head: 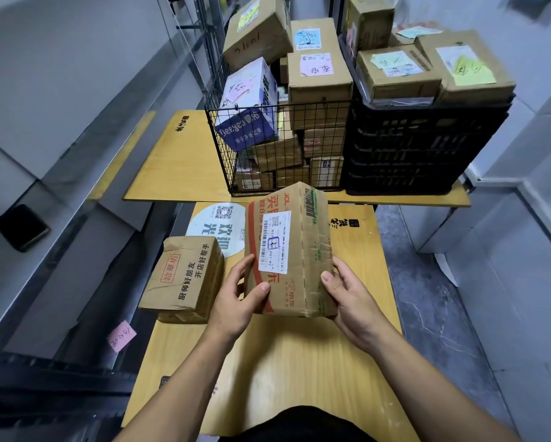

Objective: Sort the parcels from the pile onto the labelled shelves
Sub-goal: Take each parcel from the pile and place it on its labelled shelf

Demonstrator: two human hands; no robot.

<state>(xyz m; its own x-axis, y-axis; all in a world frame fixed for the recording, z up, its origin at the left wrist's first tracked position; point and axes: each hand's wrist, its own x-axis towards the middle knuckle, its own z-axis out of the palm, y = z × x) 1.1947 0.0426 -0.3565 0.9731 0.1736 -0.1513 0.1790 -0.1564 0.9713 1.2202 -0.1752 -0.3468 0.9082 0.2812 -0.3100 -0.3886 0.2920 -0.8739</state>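
Cardboard parcel [302,244], with left grip [235,298] and right grip [347,291] clamped only on its lower end, may tip forward onto the bench [283,362].

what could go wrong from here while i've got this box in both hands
Both the left hand and right hand grip the carton only at its near end, so its far end might dip and slip free.
The brown parcel sits at the table's left edge; a swinging left arm could knock it off.
The blue-and-white box leans over the wire basket's rim and may topple if bumped.
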